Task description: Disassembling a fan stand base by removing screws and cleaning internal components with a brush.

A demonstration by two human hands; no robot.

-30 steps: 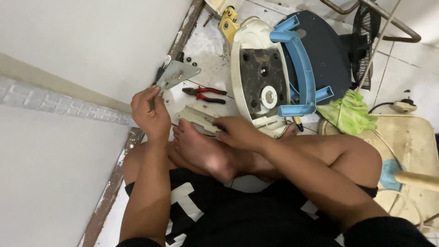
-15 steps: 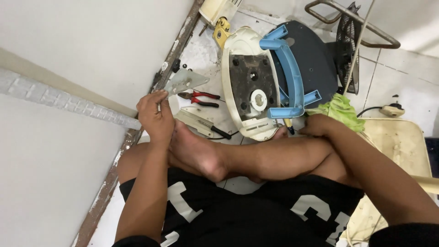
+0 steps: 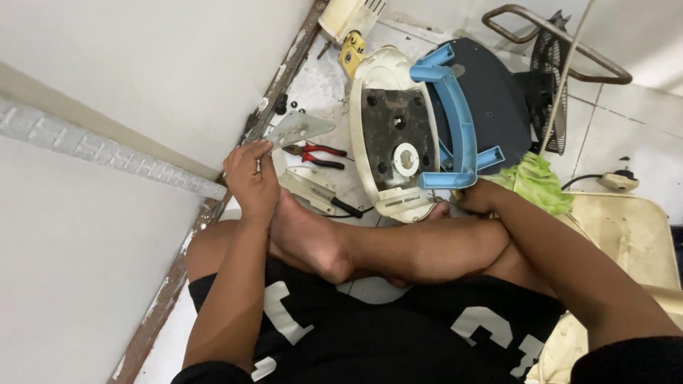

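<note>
While the person sits cross-legged on the tiled floor (image 3: 626, 135), the scene runs from left to right:

Wall: plain white wall (image 3: 107, 85) with a worn wooden skirting strip (image 3: 213, 210) along its foot.
Left hand: the left hand (image 3: 250, 181) is next to the skirting, fingers curled together on the near end of a flat grey metal plate (image 3: 299, 129) that points away over the floor.
Pliers: red-handled pliers (image 3: 316, 153) lie on the floor just beside the plate.
Bare foot: a bare foot (image 3: 309, 238) rests just below the left hand.
Fan base: an overturned cream plastic fan base (image 3: 388, 139) with a light-blue plastic bracket (image 3: 455, 117) stands in front of the legs.
Right hand: the right hand (image 3: 480, 198) is at the lower edge of the fan base, near the bracket; I cannot tell whether its fingers grip anything.
Cloth: a crumpled green cloth (image 3: 541, 183) lies just beyond the right hand.
Fan guard: a black wire fan guard (image 3: 544, 78) stands behind the base.
</note>
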